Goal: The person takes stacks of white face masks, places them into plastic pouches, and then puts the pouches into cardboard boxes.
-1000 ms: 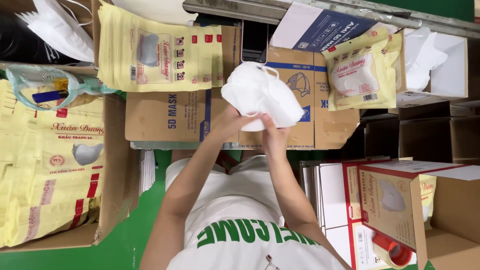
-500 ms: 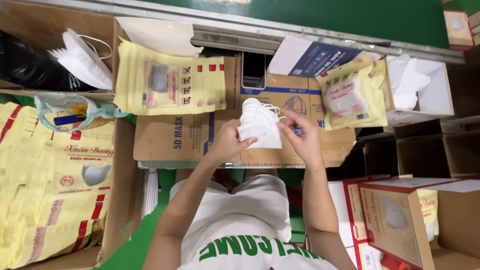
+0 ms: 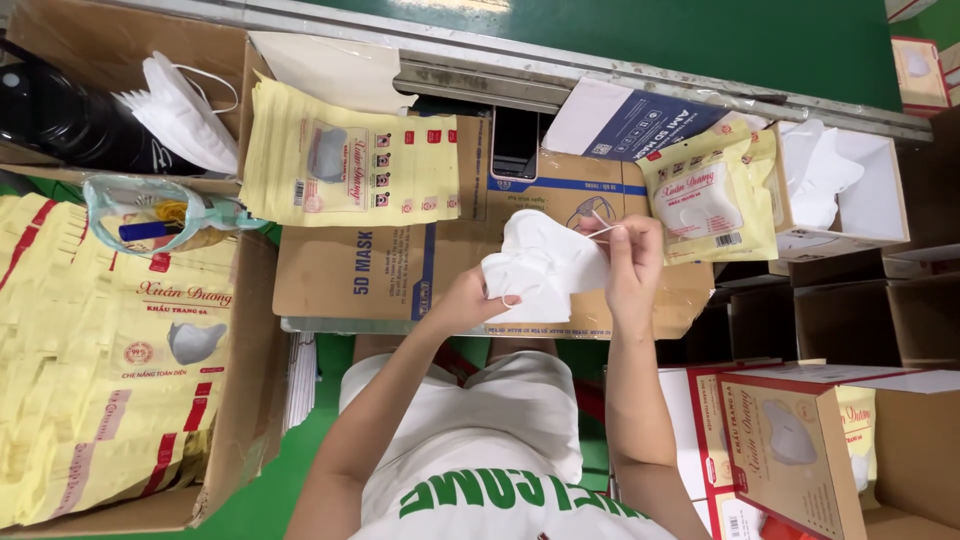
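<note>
The stack of white masks (image 3: pixel 540 265) that I held high at 12 o'clock 1 second ago has come down onto the flat brown carton (image 3: pixel 400 265) in front of me. My left hand (image 3: pixel 470 300) has slid from under the stack to its 7 o'clock corner, fingers curled around the edge. My right hand (image 3: pixel 630 260) has moved from the stack's bottom to its 3 o'clock side and now pinches a thin white ear loop (image 3: pixel 598 225) up at 1 o'clock.
</note>
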